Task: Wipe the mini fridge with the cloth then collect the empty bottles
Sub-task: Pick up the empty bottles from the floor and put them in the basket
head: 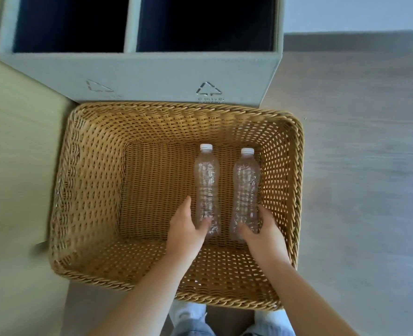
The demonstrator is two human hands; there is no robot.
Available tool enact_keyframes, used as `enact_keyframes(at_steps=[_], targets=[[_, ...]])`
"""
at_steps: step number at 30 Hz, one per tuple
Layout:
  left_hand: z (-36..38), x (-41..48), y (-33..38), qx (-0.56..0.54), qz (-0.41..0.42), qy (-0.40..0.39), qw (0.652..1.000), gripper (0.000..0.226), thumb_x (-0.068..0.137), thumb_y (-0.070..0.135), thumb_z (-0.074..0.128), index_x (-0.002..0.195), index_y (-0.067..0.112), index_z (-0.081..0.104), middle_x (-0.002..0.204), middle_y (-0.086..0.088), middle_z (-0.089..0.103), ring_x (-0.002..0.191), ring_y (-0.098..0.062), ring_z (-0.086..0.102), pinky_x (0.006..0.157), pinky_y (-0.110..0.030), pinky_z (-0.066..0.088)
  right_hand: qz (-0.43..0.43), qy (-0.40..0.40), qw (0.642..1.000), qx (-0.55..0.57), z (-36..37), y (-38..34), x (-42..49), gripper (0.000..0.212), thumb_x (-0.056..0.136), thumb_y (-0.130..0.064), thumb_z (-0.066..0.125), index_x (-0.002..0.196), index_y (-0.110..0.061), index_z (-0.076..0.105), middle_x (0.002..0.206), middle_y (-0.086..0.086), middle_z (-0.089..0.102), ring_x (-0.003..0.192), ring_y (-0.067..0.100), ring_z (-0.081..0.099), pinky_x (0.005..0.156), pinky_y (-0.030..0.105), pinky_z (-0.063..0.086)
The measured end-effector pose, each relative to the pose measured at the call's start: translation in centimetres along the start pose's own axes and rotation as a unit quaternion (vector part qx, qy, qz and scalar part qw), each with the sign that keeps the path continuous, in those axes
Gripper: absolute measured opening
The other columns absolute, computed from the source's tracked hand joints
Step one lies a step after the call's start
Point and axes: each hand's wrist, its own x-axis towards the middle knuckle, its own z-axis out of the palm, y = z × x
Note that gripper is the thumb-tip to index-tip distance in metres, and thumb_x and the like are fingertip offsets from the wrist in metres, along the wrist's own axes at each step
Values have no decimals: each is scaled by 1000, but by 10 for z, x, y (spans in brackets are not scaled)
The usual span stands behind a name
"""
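Bottles are what you have in hand: two clear, crinkled plastic bottles with white screw caps, both empty as far as can be seen. Nearest you, under the basket's near rim, white footwear (188, 311) and pale blue trouser legs (190, 329) show, and your bare forearms reach over that rim. Your left hand (186, 230) grips the base of the left bottle (206, 180), thumb across the top and fingers curled along its outer side. Your right hand (264, 236) grips the base of the right bottle (246, 185) in the same way. Both bottles lie side by side, apart, caps pointing away from you, on the floor of the rectangular tan woven wicker basket (86, 180), toward its right half. Just beyond the basket stands a pale grey two-compartment bin (152, 69) with dark openings, on a grey floor (358, 166); a yellow-green surface (18, 166) lies to the left. On progress: collecting looks well under way, with two bottles gathered in the basket, though you cannot tell from this whether you are laying them down or lifting them toward the bin. Neither mini fridge nor cloth is in view, so whether the wiping is done cannot be judged. The bottles carry no labels. The bin's front bears a triangular recycling mark (209, 89) with small characters beneath, too blurred to read, and a second, fainter triangle mark (98, 87) to its left.
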Motion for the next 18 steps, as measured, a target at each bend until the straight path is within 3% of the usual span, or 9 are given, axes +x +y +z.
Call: enact_keyframes(at_steps=[9,13,18], targets=[[-86,-76,57,51,134,121,982,45,90,31,54,129,10,50,130,-4,55,123,-18,46,99,-22,29,-124,105,982,-97,-43,-63,-94,47,91,-36,51,135,-23,41,135,-2,48,118,15,48,92,29,42],[-132,-111,78,57,176,174,967,37,87,27,60,118,7,59,116,-6,63,111,-21,56,93,-25,35,-209,146,960,-119,-61,-97,-140,44,89,-35,54,131,-22,47,129,-3,53,112,15,51,84,27,45],[-196,-163,109,70,214,212,951,40,87,35,44,107,7,65,105,-5,68,100,-20,62,87,-29,45,-298,196,921,-156,-91,-143,-203,39,87,-27,59,123,-15,56,122,3,59,109,22,56,79,31,49]])
